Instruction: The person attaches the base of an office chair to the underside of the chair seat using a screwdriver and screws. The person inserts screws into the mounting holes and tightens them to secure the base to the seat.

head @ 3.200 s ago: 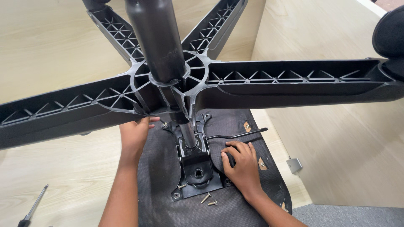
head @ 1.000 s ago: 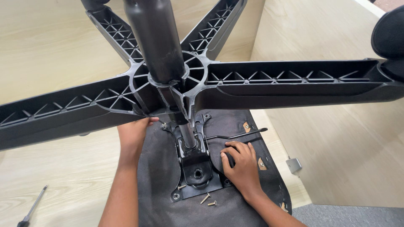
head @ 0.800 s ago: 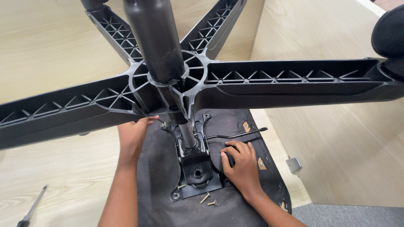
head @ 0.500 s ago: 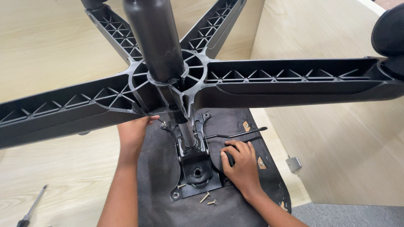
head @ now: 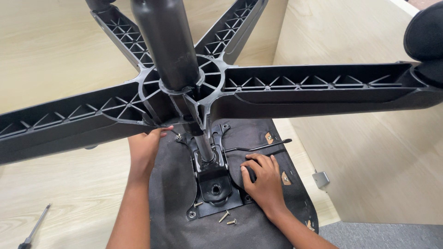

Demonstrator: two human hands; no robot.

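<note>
A metal-shafted screwdriver [head: 33,228] lies far left of the black steel seat-mechanism plate [head: 213,184]. The left hand [head: 146,147], fingers curled, touches the plate's upper-left corner. The plate's long axis runs away from the person on the upturned dark fabric chair seat [head: 170,198], beneath the black plastic five-arm base [head: 295,87]. The right hand [head: 261,180] grips a black knob at the plate's right edge.
</note>
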